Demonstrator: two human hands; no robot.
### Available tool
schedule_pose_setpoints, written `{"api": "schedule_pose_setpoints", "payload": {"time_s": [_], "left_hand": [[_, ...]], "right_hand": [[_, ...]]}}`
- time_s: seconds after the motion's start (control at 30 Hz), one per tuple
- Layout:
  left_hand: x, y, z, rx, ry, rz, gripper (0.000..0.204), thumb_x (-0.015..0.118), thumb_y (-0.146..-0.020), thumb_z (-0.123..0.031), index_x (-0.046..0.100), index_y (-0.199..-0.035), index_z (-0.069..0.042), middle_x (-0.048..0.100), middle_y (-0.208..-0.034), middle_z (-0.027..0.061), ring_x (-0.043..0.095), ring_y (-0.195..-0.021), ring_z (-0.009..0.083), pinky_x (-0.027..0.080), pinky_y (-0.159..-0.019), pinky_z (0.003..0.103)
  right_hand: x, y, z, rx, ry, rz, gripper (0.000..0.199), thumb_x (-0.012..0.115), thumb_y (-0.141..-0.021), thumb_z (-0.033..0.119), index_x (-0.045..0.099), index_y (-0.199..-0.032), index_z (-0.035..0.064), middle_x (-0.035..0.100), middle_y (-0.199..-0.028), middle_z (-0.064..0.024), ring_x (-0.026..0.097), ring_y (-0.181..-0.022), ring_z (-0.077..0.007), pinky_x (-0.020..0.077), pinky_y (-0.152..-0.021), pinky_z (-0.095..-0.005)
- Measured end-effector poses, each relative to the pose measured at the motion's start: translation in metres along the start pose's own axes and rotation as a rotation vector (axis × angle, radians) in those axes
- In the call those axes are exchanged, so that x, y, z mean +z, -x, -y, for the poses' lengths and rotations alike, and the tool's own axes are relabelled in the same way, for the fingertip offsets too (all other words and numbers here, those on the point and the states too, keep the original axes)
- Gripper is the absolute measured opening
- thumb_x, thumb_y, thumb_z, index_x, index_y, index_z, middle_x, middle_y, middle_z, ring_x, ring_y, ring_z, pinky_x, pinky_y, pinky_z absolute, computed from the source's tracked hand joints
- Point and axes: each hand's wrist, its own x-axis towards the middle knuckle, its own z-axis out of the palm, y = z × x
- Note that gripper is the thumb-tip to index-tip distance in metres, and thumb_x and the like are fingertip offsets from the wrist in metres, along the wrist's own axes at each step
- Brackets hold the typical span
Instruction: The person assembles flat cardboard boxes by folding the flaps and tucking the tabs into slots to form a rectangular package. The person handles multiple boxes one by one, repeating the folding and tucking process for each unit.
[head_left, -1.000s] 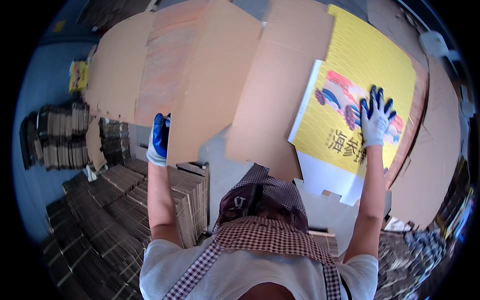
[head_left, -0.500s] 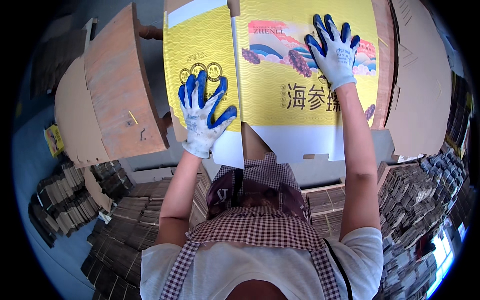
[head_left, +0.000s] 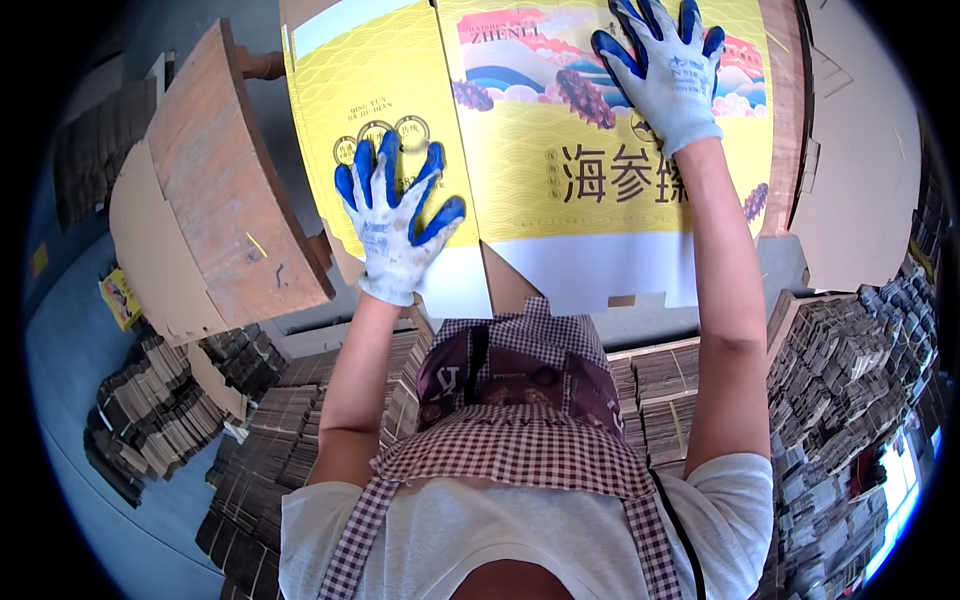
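I am pressing both hands, left hand [head_left: 395, 225] and right hand [head_left: 668, 72], open and flat on the yellow printed carton sheet [head_left: 520, 170] lying on the bench [head_left: 860, 190]; uneven pressure could be skewing it.

grey floor [head_left: 120, 500], stacked cardboard bundles [head_left: 860, 400]
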Motion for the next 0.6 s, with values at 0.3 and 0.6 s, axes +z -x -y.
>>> {"api": "schedule_pose_setpoints", "payload": {"time_s": [0.3,0.6], "left_hand": [[0.0,-0.032,0.017,0.018,0.041,-0.057,0.053,0.074,-0.082,-0.027,0.063,-0.133,-0.014,0.048,-0.146,0.0172,0.038,-0.138,0.0394,0.021,-0.116,0.056],[0.019,-0.153,0.045,-0.058,-0.091,-0.13,0.055,0.072,-0.088,-0.037,0.058,-0.138,-0.018,0.047,-0.149,0.0107,0.038,-0.14,0.0335,0.021,-0.117,0.05]], "right_hand": [[0.015,-0.028,-0.004,0.14,0.045,0.097,0.063,0.061,-0.09,0.055,0.051,-0.144,0.0249,0.049,-0.147,-0.0067,0.039,-0.14,-0.0322,0.0214,-0.117,-0.0577],[0.024,-0.115,0.046,0.101,-0.009,0.081,0.063,0.056,-0.093,0.048,0.049,-0.143,0.0091,0.046,-0.149,-0.0146,0.037,-0.14,-0.0396,0.022,-0.114,-0.0653]]}}
